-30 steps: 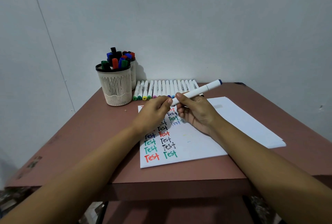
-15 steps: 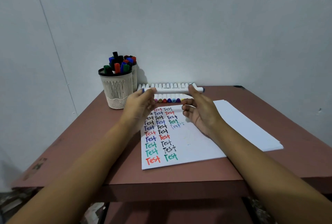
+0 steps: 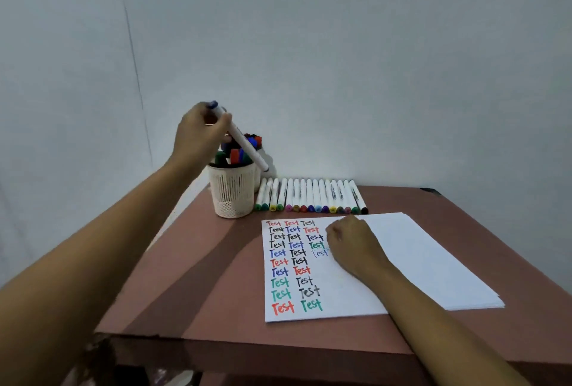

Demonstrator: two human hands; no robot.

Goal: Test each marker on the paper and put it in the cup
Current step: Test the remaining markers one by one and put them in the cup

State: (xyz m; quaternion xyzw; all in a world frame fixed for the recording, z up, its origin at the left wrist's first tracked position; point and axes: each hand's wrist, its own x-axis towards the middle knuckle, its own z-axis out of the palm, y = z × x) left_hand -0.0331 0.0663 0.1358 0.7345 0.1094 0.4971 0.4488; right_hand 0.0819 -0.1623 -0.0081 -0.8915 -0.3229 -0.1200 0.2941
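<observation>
A: What do the left fingers (image 3: 223, 121) hold?
B: A white marker (image 3: 247, 147) (blue cap up), pinched and tilted just over the cup (image 3: 232, 196).
A: And the right hand (image 3: 353, 246)?
B: Its fingers are loosely curled and hold nothing. It rests on the paper (image 3: 418, 261) on the counter (image 3: 201, 277). More markers (image 3: 309, 196) lie in a row behind.

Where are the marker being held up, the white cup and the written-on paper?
marker (image 3: 247, 147): head view, middle of its white barrel.
cup (image 3: 232, 193): head view, front of its white mesh wall.
paper (image 3: 349, 296): head view, bare patch right of the writing.
</observation>
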